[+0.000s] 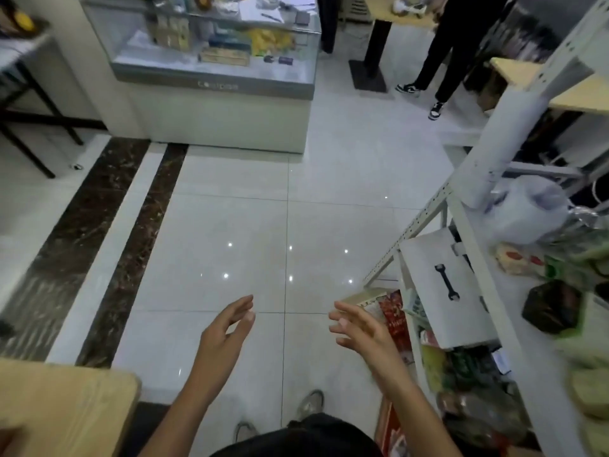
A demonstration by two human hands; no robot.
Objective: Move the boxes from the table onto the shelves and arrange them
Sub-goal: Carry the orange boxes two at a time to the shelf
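The boxes showed only at the right of the view, on the white metal shelving [474, 258]: a white box printed with a black wrench [445, 288] sat on a middle shelf, tilted toward the aisle, and below it, on a lower level near the floor, stood a beige box [364, 300] with a red printed box [393, 313] just beside it. Which of these were meant for moving could not be told. The corner of the wooden table [66, 410] reached into the lower left of the view, and the part that showed was bare wood. Neither hand held anything. The left hand [227, 328] hung over the pale floor tiles [230, 225] with its palm turned inward and its fingers loosely spread and curled, thumb apart from the rest. The right hand [359, 328] faced it, fingers likewise spread, in front of the beige and red boxes as seen from above; whether it touched them could not be told. The person's two shoes [309, 404] showed below between the forearms. Further along the shelving lay bagged goods, a knotted clear plastic bag [527, 209] and a dark lumpy packet [552, 306] among them, with green and yellow packets on the lower level, all somewhat blurred. A dark marble strip [99, 245] ran across the floor on the left. Beyond it stood a glass display counter [214, 61] with packaged items inside and papers on top. At the upper right another person's legs [438, 70] in dark trousers and black-and-white sneakers stood near a black table base [369, 74].
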